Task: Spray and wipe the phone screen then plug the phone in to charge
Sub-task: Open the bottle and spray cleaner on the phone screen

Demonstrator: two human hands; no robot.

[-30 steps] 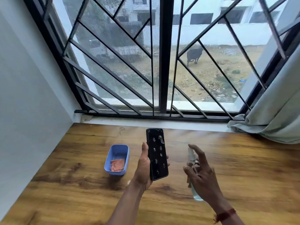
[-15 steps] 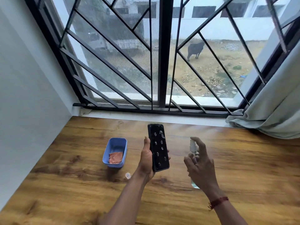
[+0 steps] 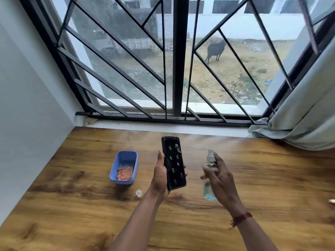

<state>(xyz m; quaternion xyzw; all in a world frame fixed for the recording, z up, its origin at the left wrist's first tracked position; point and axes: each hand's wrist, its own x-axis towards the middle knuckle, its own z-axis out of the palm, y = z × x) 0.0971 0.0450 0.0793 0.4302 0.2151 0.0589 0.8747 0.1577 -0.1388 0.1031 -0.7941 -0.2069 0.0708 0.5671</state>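
My left hand (image 3: pixel 160 175) holds a black phone (image 3: pixel 174 163) upright above the wooden table, screen toward me and dotted with several spray droplets. To its right, my right hand (image 3: pixel 218 175) grips a small clear spray bottle (image 3: pixel 210 160) with a white nozzle and bluish liquid, nozzle turned toward the phone. An orange cloth (image 3: pixel 125 173) lies inside a blue plastic tub (image 3: pixel 126 156) left of the phone. No charger or cable is in view.
The bottle's small clear cap (image 3: pixel 138 193) lies on the wooden table (image 3: pixel 72 205) near my left wrist. A barred window (image 3: pixel 174 60) runs along the back, a grey curtain (image 3: pixel 308 109) hangs at the right, and a white wall (image 3: pixel 27 105) closes the left side.
My right index finger has come down from its raised position to lie along the bottle. The view has tilted slightly; phone and bottle keep about the same positions.
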